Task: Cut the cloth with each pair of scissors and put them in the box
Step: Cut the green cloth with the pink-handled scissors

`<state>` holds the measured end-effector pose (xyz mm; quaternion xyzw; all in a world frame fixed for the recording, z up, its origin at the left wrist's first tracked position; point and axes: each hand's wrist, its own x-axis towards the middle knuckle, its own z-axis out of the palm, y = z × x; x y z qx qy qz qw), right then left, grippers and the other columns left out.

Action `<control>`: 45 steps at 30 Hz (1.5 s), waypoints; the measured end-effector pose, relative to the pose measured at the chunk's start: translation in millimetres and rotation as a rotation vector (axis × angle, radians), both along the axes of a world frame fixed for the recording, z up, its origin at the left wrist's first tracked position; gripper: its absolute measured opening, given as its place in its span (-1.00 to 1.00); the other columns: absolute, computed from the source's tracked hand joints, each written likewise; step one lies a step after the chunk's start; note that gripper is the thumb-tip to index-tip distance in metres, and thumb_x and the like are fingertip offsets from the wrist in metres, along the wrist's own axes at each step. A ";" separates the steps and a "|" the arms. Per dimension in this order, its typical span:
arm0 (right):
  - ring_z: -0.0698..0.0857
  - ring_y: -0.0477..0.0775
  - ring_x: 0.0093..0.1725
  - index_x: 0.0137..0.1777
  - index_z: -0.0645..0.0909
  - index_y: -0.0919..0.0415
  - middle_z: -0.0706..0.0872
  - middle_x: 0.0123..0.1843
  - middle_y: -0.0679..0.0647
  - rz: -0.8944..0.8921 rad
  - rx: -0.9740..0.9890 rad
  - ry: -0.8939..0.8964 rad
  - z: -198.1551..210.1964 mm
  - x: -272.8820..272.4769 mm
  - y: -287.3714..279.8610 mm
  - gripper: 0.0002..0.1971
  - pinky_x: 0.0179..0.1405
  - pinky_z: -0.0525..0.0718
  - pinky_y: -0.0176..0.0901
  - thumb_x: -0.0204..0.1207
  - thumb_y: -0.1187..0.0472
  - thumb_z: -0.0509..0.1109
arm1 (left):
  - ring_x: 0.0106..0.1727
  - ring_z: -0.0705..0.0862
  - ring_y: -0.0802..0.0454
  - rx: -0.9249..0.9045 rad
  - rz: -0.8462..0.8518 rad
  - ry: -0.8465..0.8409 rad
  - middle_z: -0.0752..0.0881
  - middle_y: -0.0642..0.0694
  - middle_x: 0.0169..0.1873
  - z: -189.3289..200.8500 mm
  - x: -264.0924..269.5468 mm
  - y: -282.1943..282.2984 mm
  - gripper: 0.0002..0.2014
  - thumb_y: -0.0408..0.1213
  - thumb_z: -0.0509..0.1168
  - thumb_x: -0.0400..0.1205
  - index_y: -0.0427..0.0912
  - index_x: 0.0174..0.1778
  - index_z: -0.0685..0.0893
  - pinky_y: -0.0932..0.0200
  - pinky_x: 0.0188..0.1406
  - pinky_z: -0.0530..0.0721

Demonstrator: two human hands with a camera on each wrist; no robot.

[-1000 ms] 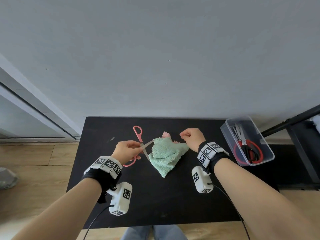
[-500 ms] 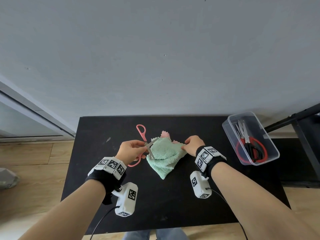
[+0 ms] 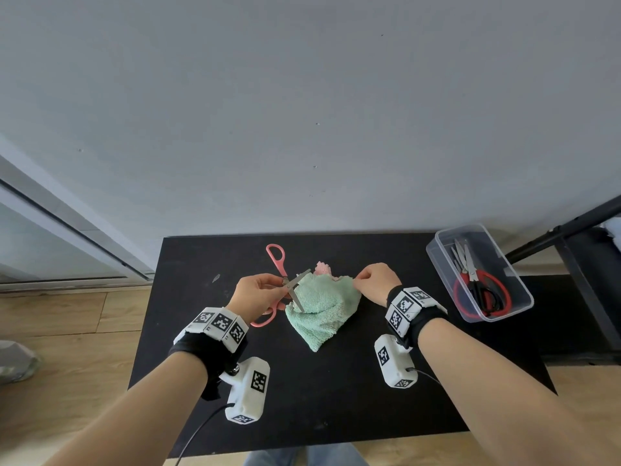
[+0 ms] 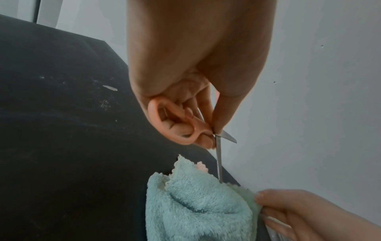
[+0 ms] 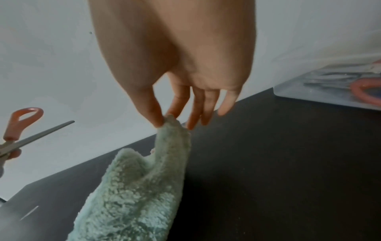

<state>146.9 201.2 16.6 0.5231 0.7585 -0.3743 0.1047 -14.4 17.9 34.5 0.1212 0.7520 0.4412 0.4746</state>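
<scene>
My left hand (image 3: 258, 292) grips pink-handled scissors (image 3: 277, 264) with fingers through the lower loop (image 4: 175, 124). Their blades (image 3: 297, 290) stand spread apart over the left edge of a mint-green fluffy cloth (image 3: 322, 309) on the black table (image 3: 336, 391). One blade points down into the cloth (image 4: 198, 203). My right hand (image 3: 374, 284) pinches the cloth's right corner (image 5: 171, 124) between thumb and forefinger and holds it up. A clear plastic box (image 3: 517, 311) at the right rear holds red-handled and black-handled scissors (image 3: 484, 290).
A pink scrap (image 3: 323, 268) peeks from behind the cloth. A grey wall runs just behind the table. A black frame (image 3: 571, 237) stands to the right of the box. Wood floor lies to the left, and a small pale sliver (image 3: 215, 277) lies on the table.
The scissor blades have moved right and further onto the cloth's left edge, still spread. The right hand keeps its pinch on the corner. The head view has shifted slightly.
</scene>
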 end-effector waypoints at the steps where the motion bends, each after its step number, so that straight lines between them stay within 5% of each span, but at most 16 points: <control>1: 0.69 0.05 0.00 -0.22 0.68 0.13 0.74 -0.07 0.01 0.008 0.006 0.072 4.8 -1.0 -2.1 -0.90 0.09 0.65 -0.08 0.50 0.20 0.38 | -0.49 0.72 0.13 0.008 -0.004 0.007 0.82 -0.06 -0.34 4.2 0.1 -0.3 -0.94 -0.43 0.40 0.56 -0.24 -0.10 0.75 0.37 -0.54 0.54; 10: 0.66 -0.03 -0.14 -0.20 0.65 0.13 0.70 -0.18 0.01 0.053 -0.001 0.394 45.3 -20.6 -21.3 -0.94 0.06 0.66 -0.11 0.49 0.27 0.43 | -0.36 0.77 -0.03 0.099 0.002 0.020 0.81 -0.21 -0.21 40.1 -1.8 5.6 -0.92 -0.43 0.36 0.58 -0.28 -0.05 0.72 0.28 -0.43 0.62; 17: 0.69 -0.01 -0.09 -0.12 0.70 0.38 0.77 -0.11 0.17 0.111 -0.089 0.509 66.1 -36.4 -36.3 -0.90 0.08 0.65 -0.11 0.47 0.33 0.44 | -0.40 0.77 -0.02 0.181 0.032 0.015 0.82 -0.18 -0.25 53.6 -4.0 12.7 -0.92 -0.45 0.38 0.57 -0.32 -0.05 0.69 0.31 -0.44 0.68; 22: 0.71 -0.03 -0.02 -0.25 0.64 0.13 0.78 -0.01 0.20 0.099 -0.171 0.600 72.4 -43.2 -43.0 -0.87 0.08 0.64 -0.27 0.50 0.32 0.45 | -0.31 0.79 -0.13 0.204 0.045 -0.008 0.82 -0.27 -0.22 53.2 -4.4 15.1 -0.83 -0.41 0.44 0.54 -0.39 0.01 0.69 -0.11 0.06 0.73; 28: 0.68 -0.04 -0.18 -0.14 0.75 0.38 0.75 -0.20 0.17 0.011 -0.286 0.672 69.3 -48.0 -44.8 -0.83 -0.09 0.63 -0.30 0.55 0.29 0.39 | -0.40 0.78 -0.02 0.201 0.042 -0.021 0.80 -0.23 -0.29 55.7 -6.0 15.4 -0.86 -0.42 0.43 0.55 -0.37 -0.02 0.68 0.19 -0.30 0.72; 32: 0.69 -0.11 -0.27 -0.10 0.72 0.34 0.74 -0.26 0.07 -0.032 -0.262 0.671 64.4 -49.5 -45.7 -0.92 -0.27 0.61 -0.46 0.46 0.34 0.51 | -0.33 0.80 -0.08 0.212 0.040 -0.029 0.81 -0.28 -0.24 54.8 -5.4 15.8 -0.86 -0.42 0.43 0.54 -0.35 -0.02 0.68 0.06 -0.13 0.74; 35: 0.75 -0.10 -0.22 0.00 0.73 0.41 0.79 -0.19 0.14 -0.058 -0.309 0.671 61.5 -50.1 -44.5 -0.79 -0.20 0.64 -0.45 0.38 0.35 0.56 | -0.36 0.80 -0.03 0.248 0.070 -0.066 0.80 -0.26 -0.28 54.9 -2.9 16.8 -0.90 -0.43 0.44 0.53 -0.32 -0.08 0.69 0.25 -0.34 0.75; 41: 0.76 -0.15 -0.17 -0.01 0.78 0.26 0.80 -0.17 0.02 0.021 -0.339 0.663 61.7 -48.7 -47.7 -0.86 -0.12 0.65 -0.42 0.46 0.29 0.51 | -0.40 0.77 0.00 0.299 0.137 -0.095 0.79 -0.24 -0.33 54.4 3.2 18.7 -0.95 -0.43 0.38 0.58 -0.35 -0.15 0.72 0.27 -0.34 0.75; 45: 0.74 -0.04 -0.10 0.02 0.77 0.30 0.80 -0.10 0.11 0.054 -0.282 0.620 62.0 -50.7 -49.1 -0.84 0.05 0.68 -0.27 0.50 0.25 0.48 | -0.37 0.75 -0.03 0.306 0.136 -0.044 0.79 -0.26 -0.34 55.1 3.7 18.4 -0.92 -0.40 0.38 0.58 -0.30 -0.21 0.73 0.26 -0.31 0.76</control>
